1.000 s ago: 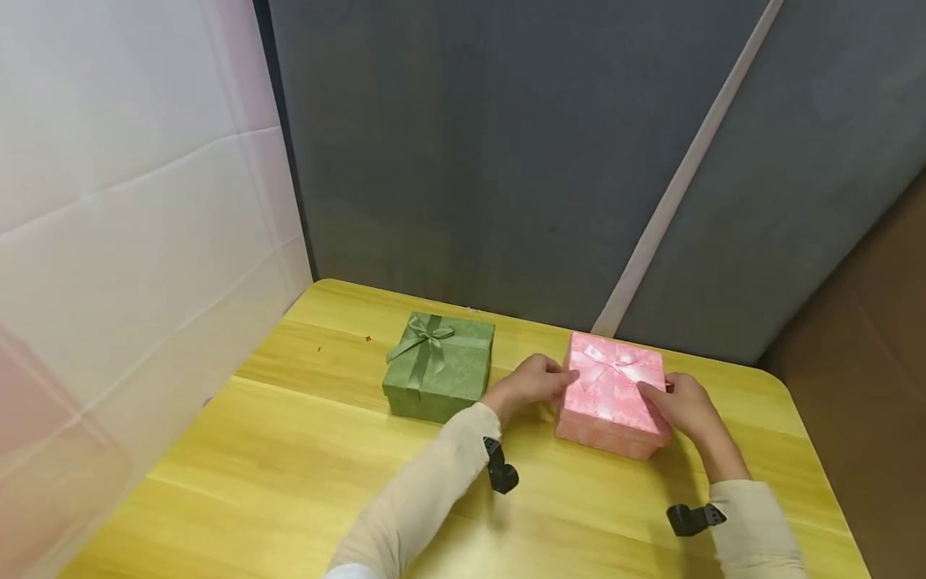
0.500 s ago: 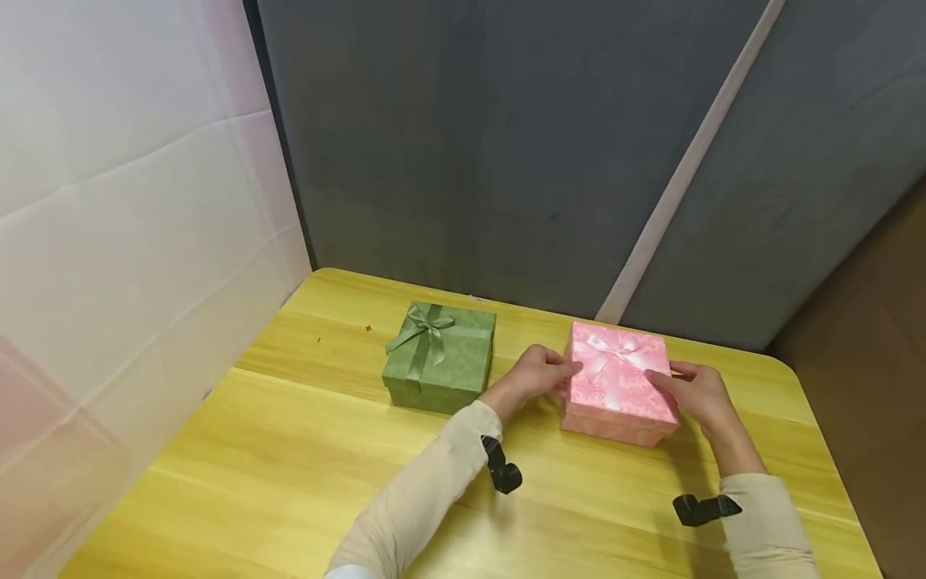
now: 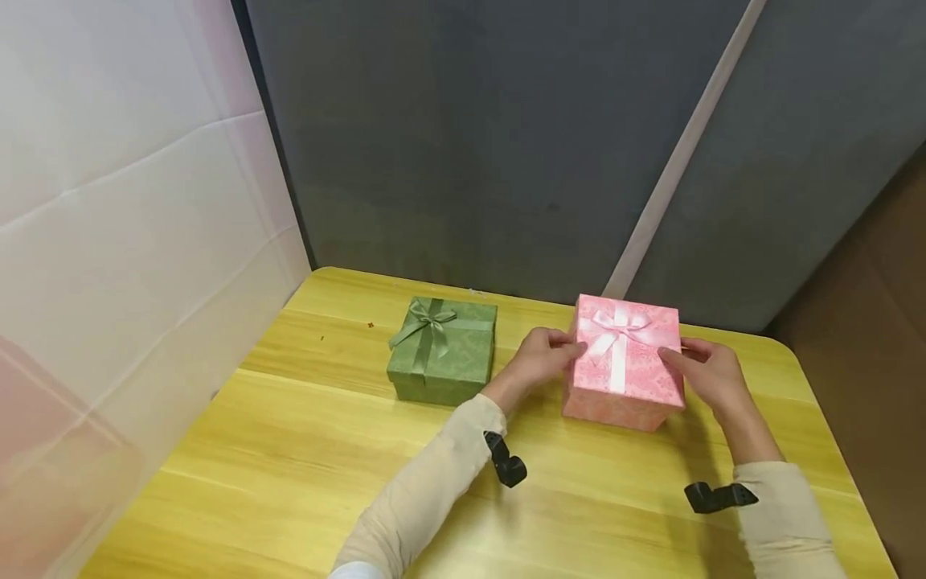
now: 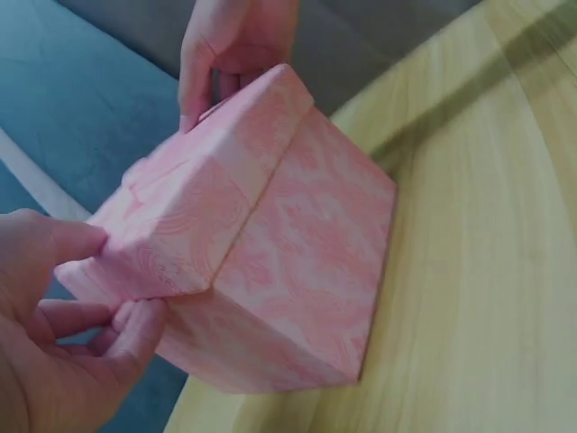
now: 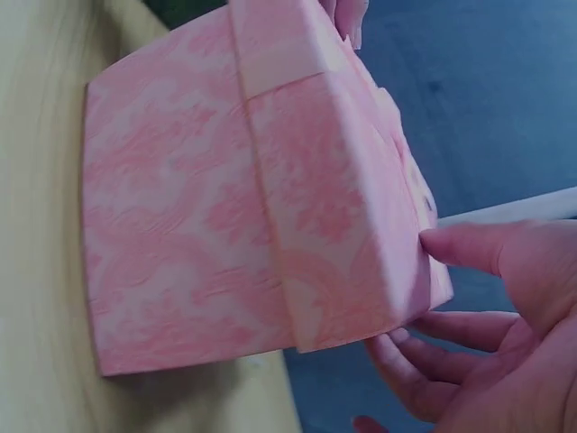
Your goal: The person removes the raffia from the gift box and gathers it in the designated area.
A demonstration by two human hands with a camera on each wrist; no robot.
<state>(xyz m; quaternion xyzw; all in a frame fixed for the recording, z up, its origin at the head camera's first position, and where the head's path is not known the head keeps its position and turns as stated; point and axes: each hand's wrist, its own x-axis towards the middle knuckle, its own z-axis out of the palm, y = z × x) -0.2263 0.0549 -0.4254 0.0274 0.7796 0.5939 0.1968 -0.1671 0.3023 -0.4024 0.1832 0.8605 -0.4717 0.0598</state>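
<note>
A pink patterned gift box [image 3: 611, 408] stands on the right part of the yellow wood-grain table. Its lid [image 3: 654, 378] bears a pale pink ribbon bow [image 3: 622, 326] and still overlaps the box walls. At the lid's left edge, my left hand [image 3: 538, 359] pinches it, thumb on top and fingers curled below the rim. My right hand [image 3: 712, 376] grips the opposite edge the same way. The right wrist view shows the lid's rim [image 5: 315, 207] down over the box side [image 5: 171, 225]. What lies inside is hidden.
Left of my left hand sits a green gift box [image 3: 463, 358] with a green bow, its lid on. Small reddish specks [image 3: 370, 325] dot the table [image 3: 289, 450] at the back left. A grey partition [image 3: 434, 161] rises behind, a white sheet [image 3: 145, 241] at left.
The lid has risen and stands higher over the pink box, both hands going up with it. The green box stays put; the head view shifts slightly.
</note>
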